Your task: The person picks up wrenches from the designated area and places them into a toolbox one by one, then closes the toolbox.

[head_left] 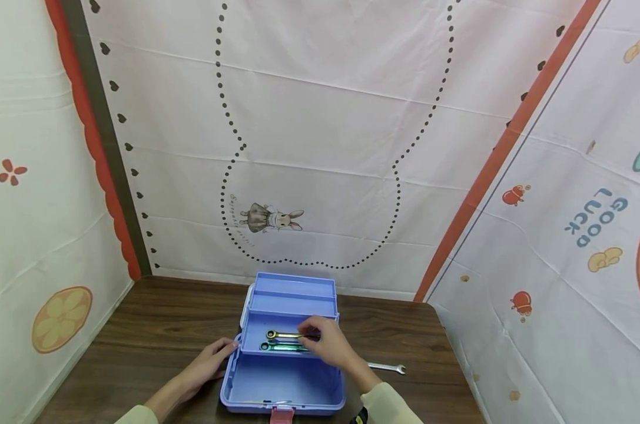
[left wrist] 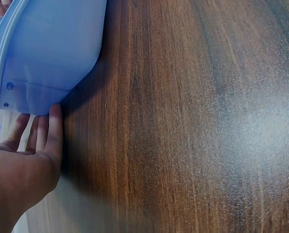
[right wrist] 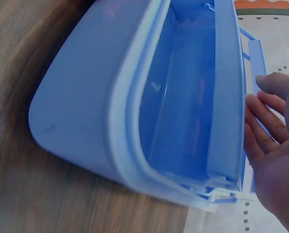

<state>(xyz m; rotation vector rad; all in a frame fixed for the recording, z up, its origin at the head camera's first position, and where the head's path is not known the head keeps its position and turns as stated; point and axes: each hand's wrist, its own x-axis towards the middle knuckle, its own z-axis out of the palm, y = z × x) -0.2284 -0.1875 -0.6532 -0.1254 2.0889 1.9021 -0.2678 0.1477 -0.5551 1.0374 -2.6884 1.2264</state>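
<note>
- The step in hand is judged to be the arranging of wrenches in the tray (head_left: pixel 255 335) of the box (head_left: pixel 229 386).
- The box is set between the left and right edges of the desk (head_left: pixel 176 306).
- The gold wrench (head_left: pixel 285 335) is found in the tray, its right end covered by the right hand (head_left: pixel 327 344); the green wrench (head_left: pixel 279 347) is seen nearer the tray's front edge.
- The right hand's fingers are bent about the gold wrench; whether it is pinched or merely touched cannot be told.
- The left hand (head_left: pixel 211 359) is placed at the box's left edge, fingers extended, tips against the wall, thumb apart.
- The silver wrench (head_left: pixel 387 367) is noted on the desk, beyond the box's right edge, partly hidden by the right wrist.
- Next, in this assessment, the gold wrench should be left flat beside the green wrench, with the box steadied, before the silver wrench is reached for.
</note>
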